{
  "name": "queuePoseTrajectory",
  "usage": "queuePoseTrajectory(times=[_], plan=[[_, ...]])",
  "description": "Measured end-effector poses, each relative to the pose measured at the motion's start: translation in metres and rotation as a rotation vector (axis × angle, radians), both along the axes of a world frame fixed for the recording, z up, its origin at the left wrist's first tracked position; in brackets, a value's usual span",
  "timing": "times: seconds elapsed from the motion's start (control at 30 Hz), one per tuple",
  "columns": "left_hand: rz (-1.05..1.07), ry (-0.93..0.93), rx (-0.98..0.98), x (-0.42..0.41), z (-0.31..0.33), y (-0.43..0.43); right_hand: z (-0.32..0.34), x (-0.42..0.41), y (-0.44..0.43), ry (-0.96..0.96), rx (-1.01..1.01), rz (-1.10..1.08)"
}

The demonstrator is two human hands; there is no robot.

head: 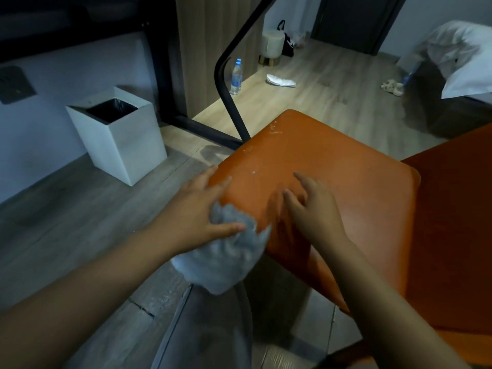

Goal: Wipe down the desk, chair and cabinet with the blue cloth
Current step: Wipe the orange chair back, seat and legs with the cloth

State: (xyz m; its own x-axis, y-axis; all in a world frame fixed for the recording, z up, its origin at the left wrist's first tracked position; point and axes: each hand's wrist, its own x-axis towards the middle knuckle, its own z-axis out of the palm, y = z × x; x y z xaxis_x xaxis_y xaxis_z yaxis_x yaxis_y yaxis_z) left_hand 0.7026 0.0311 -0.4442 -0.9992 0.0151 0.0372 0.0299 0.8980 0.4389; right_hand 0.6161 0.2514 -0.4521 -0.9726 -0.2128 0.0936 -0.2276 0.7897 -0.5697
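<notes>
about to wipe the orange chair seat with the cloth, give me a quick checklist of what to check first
1. Cloth in hand: ok. The left hand holds the blue cloth, thumb across it.
2. Cloth spread on the seat: not ok. It is bunched, and most of it hangs off the near-left edge of the chair seat.
3. Wipe path free: not ok. The right hand rests mid-seat.
4. Seat clean: not ok. White specks show near the far-left edge.
5. Cloth damp: cannot tell.
</notes>
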Motion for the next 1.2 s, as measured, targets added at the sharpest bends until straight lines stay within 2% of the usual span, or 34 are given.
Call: queuePoseTrajectory(times=[0.1,0.2,0.33,0.53,0.8,0.93,1.2], plan=[[0.049,-0.016,-0.082,-0.007,-0.019,0.015,-0.013,-0.017,0.009,-0.035,0.037,-0.054],[0.117,0.053,-0.024,0.004,-0.030,0.009,-0.022,-0.025,0.015,-0.001,0.072,-0.090],[0.173,0.016,-0.020,0.020,-0.042,-0.023,-0.026,-0.027,0.011,0.070,0.196,-0.081],[0.296,-0.029,0.055,0.031,-0.072,-0.052,-0.015,-0.008,-0.032,0.131,0.201,0.199],[0.457,-0.093,0.150,0.075,-0.136,-0.103,-0.012,0.057,-0.108,0.182,0.087,0.604],[0.486,-0.092,0.117,0.097,-0.180,-0.130,-0.041,0.071,-0.142,0.101,0.106,0.705],[0.577,-0.278,0.091,0.088,-0.266,-0.161,-0.120,0.060,-0.178,-0.011,0.226,0.736]])
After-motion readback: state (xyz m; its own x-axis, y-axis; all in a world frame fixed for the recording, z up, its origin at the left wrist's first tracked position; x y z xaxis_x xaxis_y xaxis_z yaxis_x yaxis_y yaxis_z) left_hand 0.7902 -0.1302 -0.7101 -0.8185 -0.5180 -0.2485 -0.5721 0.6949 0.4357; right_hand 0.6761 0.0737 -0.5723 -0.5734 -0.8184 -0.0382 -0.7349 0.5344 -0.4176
